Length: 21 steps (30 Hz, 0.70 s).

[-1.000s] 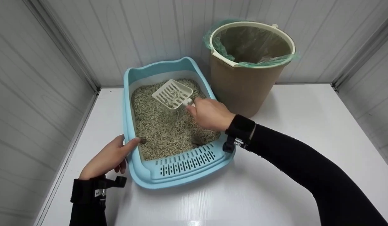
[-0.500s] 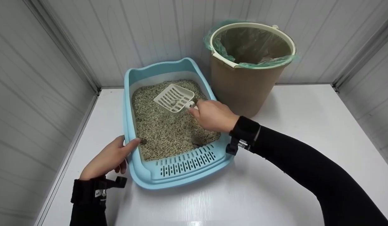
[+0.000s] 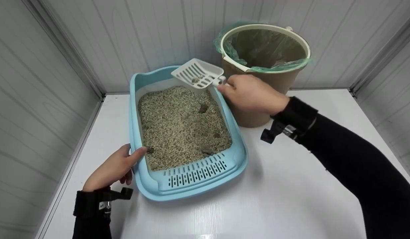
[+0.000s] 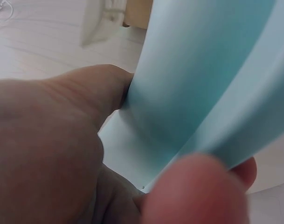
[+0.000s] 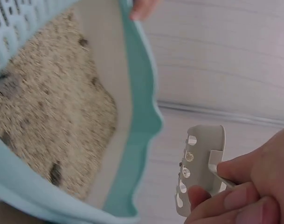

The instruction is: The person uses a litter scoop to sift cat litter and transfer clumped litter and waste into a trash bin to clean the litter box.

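My right hand (image 3: pixel 249 94) grips the handle of a white slotted litter scoop (image 3: pixel 210 70), raised above the back right rim of a light blue litter box (image 3: pixel 236 146). A small pale clump (image 3: pixel 195 80) lies in the scoop. On the box's left rim rests my left hand (image 3: pixel 113 166), thumb on top and fingers curled beneath the edge; the left wrist view shows the hand (image 4: pixel 53 130) close against the blue wall. Pellet litter (image 3: pixel 175 129) covers the box floor, with dark clumps such as one near the right side (image 3: pixel 203 108) and another at the front (image 3: pixel 206 151).
A brown bin (image 3: pixel 291 79) with a green plastic liner (image 3: pixel 236 54) stands right behind the box, its top open. Pale panelled walls (image 3: pixel 158 33) enclose the white table (image 3: pixel 307 172) at the back and sides.
The right hand has lifted the scoop up and to the right, out over the box's back rim. A dark clump on the litter is now uncovered. The left hand stays put.
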Each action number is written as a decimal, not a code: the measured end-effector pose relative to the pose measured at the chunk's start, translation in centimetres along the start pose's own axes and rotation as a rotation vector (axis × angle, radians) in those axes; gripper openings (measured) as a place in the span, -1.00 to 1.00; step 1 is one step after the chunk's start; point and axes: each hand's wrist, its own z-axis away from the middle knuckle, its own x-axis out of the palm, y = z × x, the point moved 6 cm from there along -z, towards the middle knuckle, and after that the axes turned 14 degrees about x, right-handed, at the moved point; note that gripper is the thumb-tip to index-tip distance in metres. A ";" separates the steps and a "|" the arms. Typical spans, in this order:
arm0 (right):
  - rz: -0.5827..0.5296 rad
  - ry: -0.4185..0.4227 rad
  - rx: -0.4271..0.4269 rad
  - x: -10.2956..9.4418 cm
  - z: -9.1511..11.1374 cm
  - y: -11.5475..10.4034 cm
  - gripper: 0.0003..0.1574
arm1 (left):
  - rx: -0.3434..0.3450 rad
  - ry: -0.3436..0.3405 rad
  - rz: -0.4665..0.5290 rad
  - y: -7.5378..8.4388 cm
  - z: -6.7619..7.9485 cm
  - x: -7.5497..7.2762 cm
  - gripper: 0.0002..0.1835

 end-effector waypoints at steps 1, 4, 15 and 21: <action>0.003 0.013 0.006 -1.2 0.1 0.3 -0.39 | 0.001 0.001 0.002 0.0 0.0 0.0 -0.25; 0.024 0.049 0.039 -4.7 0.2 1.5 -0.34 | -0.004 0.005 0.009 -0.1 0.0 -0.2 -0.24; 0.139 0.067 0.250 -11.2 -1.7 9.7 -0.26 | -0.006 0.003 0.003 -0.4 -0.2 -0.3 -0.22; 0.261 0.097 0.300 -11.8 -1.8 12.0 -0.28 | -0.020 0.002 0.004 -0.5 -0.3 -0.2 -0.21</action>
